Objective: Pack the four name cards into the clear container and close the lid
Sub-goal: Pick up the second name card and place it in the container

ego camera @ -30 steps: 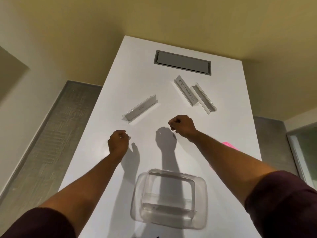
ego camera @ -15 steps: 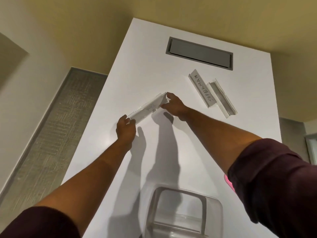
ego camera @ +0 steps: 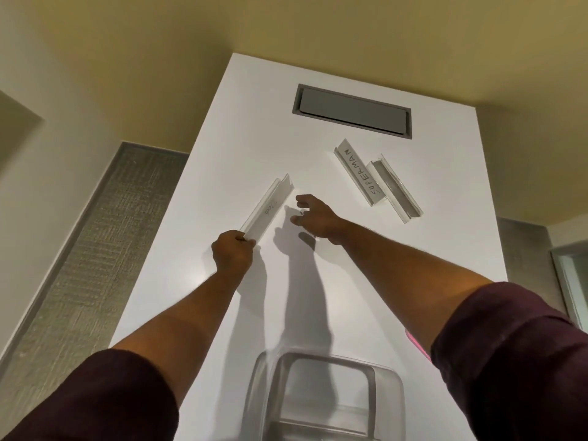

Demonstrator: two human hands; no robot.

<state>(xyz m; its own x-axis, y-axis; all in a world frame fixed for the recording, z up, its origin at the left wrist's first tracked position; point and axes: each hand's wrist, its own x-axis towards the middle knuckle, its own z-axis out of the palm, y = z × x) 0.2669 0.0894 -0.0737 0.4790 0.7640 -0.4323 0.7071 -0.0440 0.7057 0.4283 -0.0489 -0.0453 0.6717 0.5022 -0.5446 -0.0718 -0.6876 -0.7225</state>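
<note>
My left hand (ego camera: 231, 249) grips the near end of a clear acrylic name card (ego camera: 269, 208), which is lifted and tilted above the white table (ego camera: 222, 128). My right hand (ego camera: 315, 216) hovers just right of that card with fingers spread, holding nothing. Two more name cards lie side by side at the far right: one reading SUPERMAN (ego camera: 359, 175) and one facing away (ego camera: 394, 189). The clear container (ego camera: 324, 399) stands open at the near edge, cut off by the frame's bottom.
A grey recessed cable hatch (ego camera: 351, 111) sits in the table's far end. A pink object (ego camera: 416, 343) peeks out under my right forearm. Grey carpet (ego camera: 82, 249) and the table's left edge lie to the left.
My right hand has let go of the card's far end and pulled back, fingers apart. My left hand keeps hold and the card has swung more upright.
</note>
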